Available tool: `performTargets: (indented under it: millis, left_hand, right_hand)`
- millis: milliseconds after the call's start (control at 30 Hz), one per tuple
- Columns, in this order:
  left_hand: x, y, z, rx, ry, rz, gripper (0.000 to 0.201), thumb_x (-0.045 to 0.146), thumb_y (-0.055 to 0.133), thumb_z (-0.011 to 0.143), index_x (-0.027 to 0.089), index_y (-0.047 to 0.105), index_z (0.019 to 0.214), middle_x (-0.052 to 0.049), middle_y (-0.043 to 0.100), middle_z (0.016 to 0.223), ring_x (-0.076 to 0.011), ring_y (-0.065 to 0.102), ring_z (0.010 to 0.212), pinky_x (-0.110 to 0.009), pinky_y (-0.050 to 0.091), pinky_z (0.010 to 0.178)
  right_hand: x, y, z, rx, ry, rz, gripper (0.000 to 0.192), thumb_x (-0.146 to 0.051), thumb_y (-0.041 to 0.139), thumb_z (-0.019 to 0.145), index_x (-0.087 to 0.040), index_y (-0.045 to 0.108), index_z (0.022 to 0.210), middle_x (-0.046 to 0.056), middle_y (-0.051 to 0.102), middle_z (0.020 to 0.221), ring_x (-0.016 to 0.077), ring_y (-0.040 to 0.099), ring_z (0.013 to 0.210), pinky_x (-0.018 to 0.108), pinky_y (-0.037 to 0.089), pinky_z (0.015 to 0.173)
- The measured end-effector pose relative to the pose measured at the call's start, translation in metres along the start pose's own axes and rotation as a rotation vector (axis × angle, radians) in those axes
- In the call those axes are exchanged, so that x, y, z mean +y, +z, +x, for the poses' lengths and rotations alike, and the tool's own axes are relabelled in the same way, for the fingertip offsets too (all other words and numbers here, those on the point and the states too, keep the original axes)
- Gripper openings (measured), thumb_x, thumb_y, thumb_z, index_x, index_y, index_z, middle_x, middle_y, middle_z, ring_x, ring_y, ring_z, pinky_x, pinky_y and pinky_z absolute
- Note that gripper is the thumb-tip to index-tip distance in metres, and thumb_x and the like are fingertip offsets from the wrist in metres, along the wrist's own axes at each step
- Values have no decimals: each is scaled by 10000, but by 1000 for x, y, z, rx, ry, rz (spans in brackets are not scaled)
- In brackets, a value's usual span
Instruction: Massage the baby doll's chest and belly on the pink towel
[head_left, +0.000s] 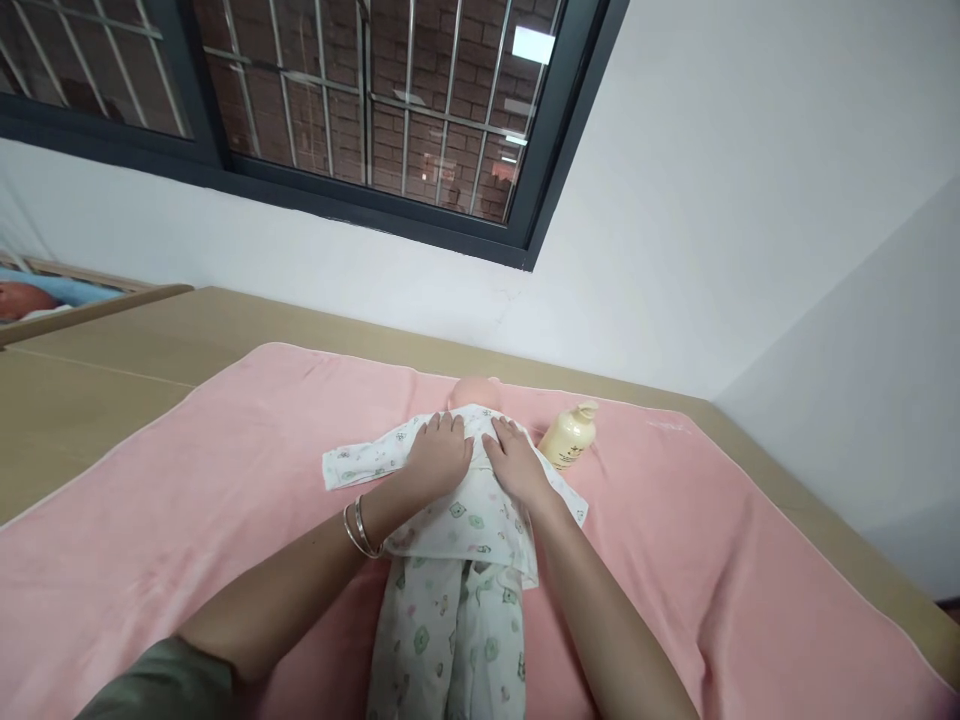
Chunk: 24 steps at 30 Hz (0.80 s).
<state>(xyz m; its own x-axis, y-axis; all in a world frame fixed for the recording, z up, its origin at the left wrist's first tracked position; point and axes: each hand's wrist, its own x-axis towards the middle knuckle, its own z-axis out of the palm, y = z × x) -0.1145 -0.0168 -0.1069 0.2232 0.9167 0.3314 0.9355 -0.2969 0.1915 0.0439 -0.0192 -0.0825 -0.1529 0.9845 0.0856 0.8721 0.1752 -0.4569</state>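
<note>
A baby doll lies stretched out before me, its smooth pink head (475, 392) at the far end. It is dressed in a white long-sleeved baby top (469, 520) with small green prints and matching trousers (420, 640). My left hand (441, 458) rests flat on the upper left of the top, fingers stretched toward the head. On the upper right of the top lies my right hand (516, 462), also flat with its fingers out. Neither holds anything. Just right of the doll, a pale yellow bottle (570, 437) leans on the blanket.
A pink blanket (247, 450) with some folds covers a tan tabletop (97, 400). Behind it are a white wall (712, 150) and a dark-framed window (529, 235) with bars. At the far left, a wooden-edged bed or crib (97, 308) holds blue cloth.
</note>
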Motion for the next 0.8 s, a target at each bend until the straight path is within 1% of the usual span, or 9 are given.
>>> performTargets:
  millis: [133,300,400,500,567,633,667,733,800]
  left_hand:
    - [4,-3,-3,-11,-5,23,484,264,338,1042,7,502,1417,-260,576,1422,-370,488,1384,-506,430,1073]
    - [16,-12,-12,-30,-20,50,474,248,371,1024,32,507,1424,-271,555,1437,-387,519,1343,-493,467,1013]
    - [15,-20,-10,-71,11,22,439,218,400,993,43,562,1363,-259,591,1390,-378,557,1294,-472,468,1006]
    - [0,-26,4,-117,37,-101,362,227,377,995,92,650,1191,-191,691,1225,-310,632,1165,-419,473,999]
    - [-11,-26,13,-135,11,-190,359,250,343,1013,125,661,1124,-149,717,1169,-269,652,1117,-382,480,987]
    - [-15,-22,17,-124,-12,-223,374,262,325,1025,125,649,1151,-141,715,1186,-255,648,1134,-372,471,1006]
    - [-13,-19,15,-104,-12,-210,383,264,327,1026,113,635,1196,-151,703,1221,-263,633,1172,-383,457,1032]
    - [-2,-12,6,-49,-9,-136,417,260,346,1021,74,582,1310,-195,650,1326,-308,575,1275,-437,419,1080]
    - [10,-8,-6,-11,-8,-39,464,235,367,1007,31,518,1396,-251,573,1423,-369,510,1351,-499,398,1093]
  right_hand:
    - [8,2,5,-1,-16,-12,632,-417,334,1044,-47,397,1552,170,363,1623,298,251,1546,441,151,1279]
    - [10,-5,5,-70,-25,25,626,-407,390,1021,-105,381,1569,140,329,1643,297,248,1549,482,218,1262]
    - [-2,-5,-5,-50,-53,-57,579,-308,345,1026,-65,406,1548,170,370,1618,303,285,1534,485,228,1255]
    - [-26,1,-22,7,-79,-163,549,-221,302,1020,5,468,1492,227,444,1558,321,344,1504,470,241,1248]
    - [-37,3,-31,4,-91,-193,536,-206,322,1014,2,494,1476,230,450,1552,335,357,1496,469,265,1238]
    - [-39,2,-32,-10,-97,-176,520,-208,339,1014,-42,512,1476,196,443,1568,331,354,1498,469,278,1234]
    - [-36,1,-29,-15,-95,-149,514,-221,342,1020,-66,514,1479,177,435,1579,323,352,1501,467,281,1235]
    - [-25,-3,-20,-8,-80,-86,515,-273,343,1039,-88,493,1496,163,410,1598,302,341,1509,461,277,1239]
    - [-14,-4,-11,13,-60,-52,542,-323,353,1050,-67,453,1517,179,383,1610,290,320,1520,450,258,1248]
